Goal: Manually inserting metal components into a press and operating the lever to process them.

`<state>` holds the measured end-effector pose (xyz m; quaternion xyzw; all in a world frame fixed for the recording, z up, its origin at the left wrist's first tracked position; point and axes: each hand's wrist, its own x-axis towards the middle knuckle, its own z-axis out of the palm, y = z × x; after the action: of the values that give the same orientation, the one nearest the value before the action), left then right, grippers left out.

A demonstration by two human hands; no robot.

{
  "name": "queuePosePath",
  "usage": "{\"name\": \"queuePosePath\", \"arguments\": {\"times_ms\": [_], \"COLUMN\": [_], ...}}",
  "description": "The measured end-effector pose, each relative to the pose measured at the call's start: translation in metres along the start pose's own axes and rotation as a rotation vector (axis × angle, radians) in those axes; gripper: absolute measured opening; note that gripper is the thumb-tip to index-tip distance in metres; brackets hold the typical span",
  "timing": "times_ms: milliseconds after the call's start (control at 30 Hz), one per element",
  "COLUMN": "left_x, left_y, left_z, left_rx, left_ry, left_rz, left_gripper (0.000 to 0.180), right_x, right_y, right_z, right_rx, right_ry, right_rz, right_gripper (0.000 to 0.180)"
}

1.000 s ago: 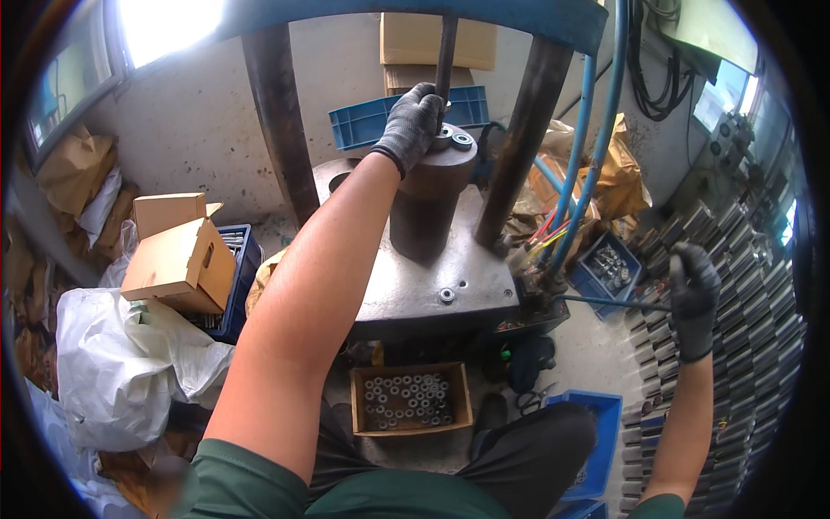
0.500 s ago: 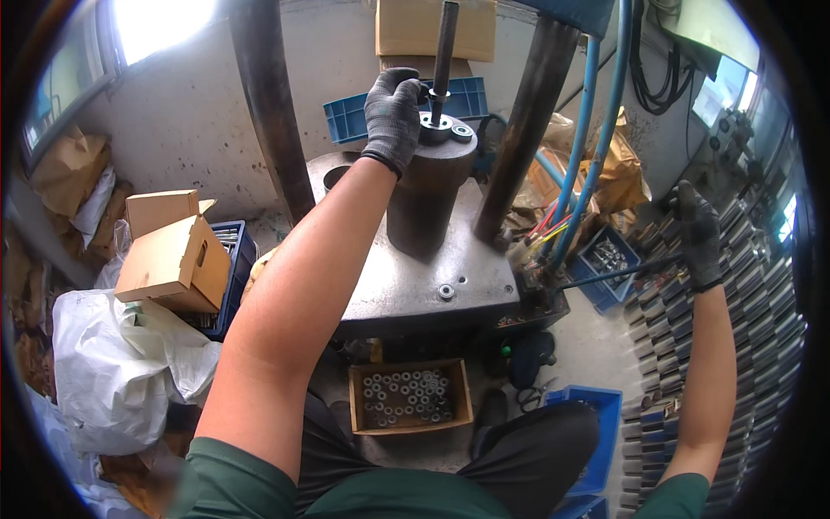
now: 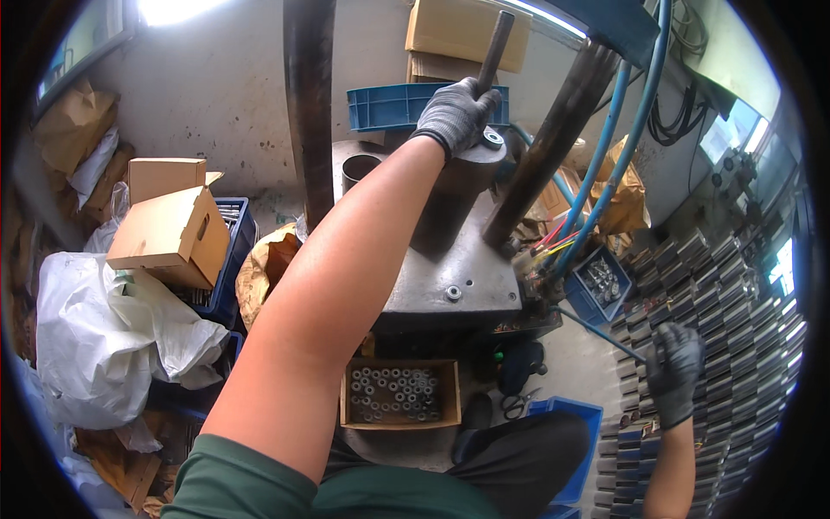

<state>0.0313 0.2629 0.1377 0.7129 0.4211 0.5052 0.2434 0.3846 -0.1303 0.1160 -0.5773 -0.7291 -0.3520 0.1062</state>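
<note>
Left hand: the left hand (image 3: 454, 112) wears a grey glove and sits up at 12 o'clock, on top of the dark metal block (image 3: 454, 195). Its fingers are bent down over the block's top, touching it, but I cannot tell if they hold anything.
Ring: a small metal ring (image 3: 494, 137) lies on top of the block, just beside the left hand at its 3 o'clock side.
Rod: a dark rod (image 3: 494, 45) stands up and leans a bit, going from the hand toward 12 o'clock.
Right hand: the right hand (image 3: 674, 370) wears a dark glove and is low at 4 o'clock. It is shut tight around the end of a thin blue lever (image 3: 596, 333).
Lever: it runs from the right hand up toward 10 o'clock, to the machine base.
Machine base: the grey metal plate (image 3: 458, 277) sits in the middle, under the block, with a bolt on it.
Posts: two thick dark posts (image 3: 309, 104) rise from the plate, one at 11 o'clock and one leaning at 1 o'clock.
Hoses: blue hoses (image 3: 622, 147) hang down at 2 o'clock.
Box of rings: a small brown box (image 3: 401, 394) full of metal rings sits at 6 o'clock, near the person's knees.
Stacks: rows of grey metal pieces (image 3: 735, 311) fill the floor at 3 o'clock.
Left side: cardboard boxes (image 3: 169, 229) and white bags (image 3: 95, 337) sit at 9 o'clock.
</note>
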Motion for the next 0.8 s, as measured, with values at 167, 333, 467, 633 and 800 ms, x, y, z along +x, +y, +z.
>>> {"name": "queuePosePath", "arguments": {"times_ms": [167,333,467,633,800], "left_x": [-0.004,-0.01,-0.013,-0.011,-0.007], "left_y": [0.005,0.015,0.02,0.019,0.011], "left_z": [-0.001,-0.006,-0.01,-0.008,-0.003], "left_rx": [0.066,0.126,0.119,0.129,0.083], "left_ry": [-0.016,-0.021,-0.036,-0.064,-0.027], "left_rz": [-0.046,-0.078,-0.095,-0.109,-0.085], "left_gripper": [0.041,0.043,0.042,0.045,0.039], "right_x": [0.012,0.076,0.117,0.118,0.117], "right_y": [-0.089,-0.154,-0.202,-0.228,-0.231], "right_z": [-0.018,0.06,0.155,0.205,0.22], "right_rx": [0.394,0.758,0.809,0.719,0.679], "right_ry": [-0.201,-0.387,-0.401,-0.493,-0.407], "right_rz": [-0.122,-0.164,-0.148,-0.062,-0.041], "right_gripper": [0.031,0.029,0.029,0.026,0.019]}}
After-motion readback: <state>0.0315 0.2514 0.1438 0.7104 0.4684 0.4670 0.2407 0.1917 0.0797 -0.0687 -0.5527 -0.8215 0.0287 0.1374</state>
